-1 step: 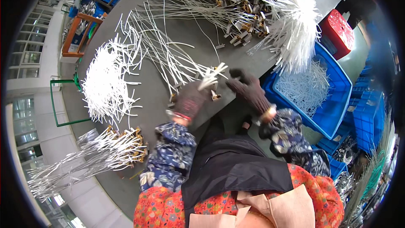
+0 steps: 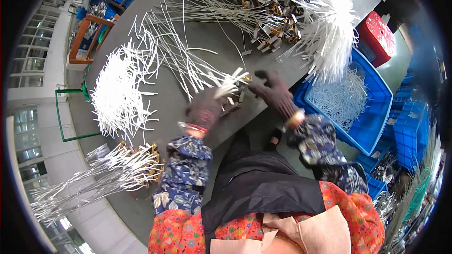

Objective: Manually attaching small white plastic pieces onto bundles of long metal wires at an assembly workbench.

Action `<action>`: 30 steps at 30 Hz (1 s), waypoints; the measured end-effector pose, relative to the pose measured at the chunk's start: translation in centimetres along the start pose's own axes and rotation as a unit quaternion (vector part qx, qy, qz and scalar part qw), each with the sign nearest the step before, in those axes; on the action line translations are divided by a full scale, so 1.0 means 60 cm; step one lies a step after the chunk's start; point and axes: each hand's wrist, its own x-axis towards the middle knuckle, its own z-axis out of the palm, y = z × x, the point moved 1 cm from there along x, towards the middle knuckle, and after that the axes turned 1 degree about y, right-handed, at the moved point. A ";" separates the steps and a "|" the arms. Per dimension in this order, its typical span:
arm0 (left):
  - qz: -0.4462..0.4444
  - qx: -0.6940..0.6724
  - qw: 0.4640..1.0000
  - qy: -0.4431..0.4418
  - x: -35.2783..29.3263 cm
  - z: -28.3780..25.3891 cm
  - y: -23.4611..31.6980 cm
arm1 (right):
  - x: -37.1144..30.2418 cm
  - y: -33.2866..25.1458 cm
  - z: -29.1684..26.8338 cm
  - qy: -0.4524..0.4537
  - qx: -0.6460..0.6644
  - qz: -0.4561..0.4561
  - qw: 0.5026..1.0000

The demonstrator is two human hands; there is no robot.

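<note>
My left hand (image 2: pixel 203 109), in a dark knitted glove, is closed round a bunch of short white tubes (image 2: pixel 229 84) whose ends stick out toward the right. Close to those ends is my gloved right hand (image 2: pixel 275 91), its fingers apart and nothing visible in them. A small brass-coloured end piece (image 2: pixel 246 78) shows between the hands; whether my right fingers touch it I cannot tell. Long white wires (image 2: pixel 181 59) run from the far left of the table to my left hand. Several small metal parts (image 2: pixel 234 101) lie under the bunch, partly hidden.
A heap of white tubes (image 2: pixel 117 96) lies at left, with a wire bundle with brass ends (image 2: pixel 117 169) nearer me. Metal-ended wires (image 2: pixel 268 4) pile up at the back. Right of them are a white tube bundle (image 2: pixel 329 28), a blue bin (image 2: pixel 379 113) and a red stool (image 2: pixel 378 37).
My left hand has shifted slightly left with the tubes. The right hand has moved slightly left, closer to the tube ends, and the brass-coloured piece there shows more plainly.
</note>
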 end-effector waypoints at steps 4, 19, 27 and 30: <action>-0.130 -0.217 0.966 0.053 -0.003 -0.062 -0.048 | 0.153 0.058 0.092 0.010 -0.223 -0.190 0.956; -0.073 -0.736 0.672 0.048 0.098 0.053 0.056 | -0.472 0.300 -0.128 -0.057 -0.011 0.439 0.897; -0.005 -0.711 0.692 0.123 0.133 -0.055 0.063 | -0.479 0.324 -0.142 0.003 0.012 0.410 0.912; 0.006 -0.669 0.728 0.151 0.117 -0.082 0.084 | -0.465 0.320 -0.149 0.010 0.011 0.415 0.910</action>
